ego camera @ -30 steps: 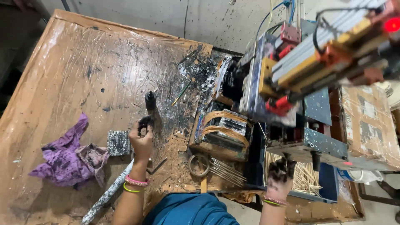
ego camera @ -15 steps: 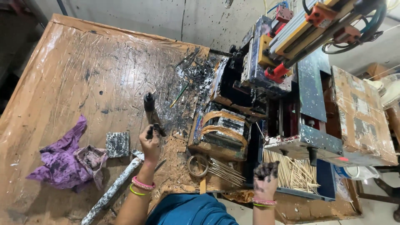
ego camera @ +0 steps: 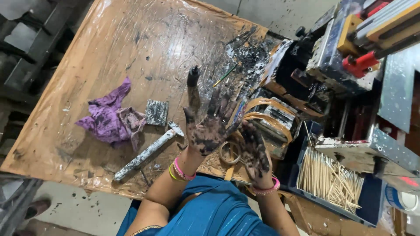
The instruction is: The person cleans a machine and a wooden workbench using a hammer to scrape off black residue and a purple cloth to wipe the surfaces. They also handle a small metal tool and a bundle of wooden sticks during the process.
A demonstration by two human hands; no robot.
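Observation:
My left hand [ego camera: 209, 124] is raised palm up over the wooden table [ego camera: 100, 52], fingers spread and coated in black paste, holding nothing. My right hand [ego camera: 254, 148] sits beside it, also palm up, fingers apart and blackened, near a roll of tape [ego camera: 229, 153]. A black-tipped upright rod [ego camera: 191, 81] stands just beyond the left fingers. Bangles ring both wrists.
A purple rag [ego camera: 109, 120], a small grey block [ego camera: 156, 112] and a paint-spattered hammer [ego camera: 146, 153] lie to the left. A machine [ego camera: 345, 52] with red parts fills the right. A blue tray [ego camera: 306, 192] holds several thin bamboo sticks [ego camera: 332, 177].
My left hand let go of the black rod and turned palm up. My right hand left the stick tray and came in beside the left. The view shifted closer.

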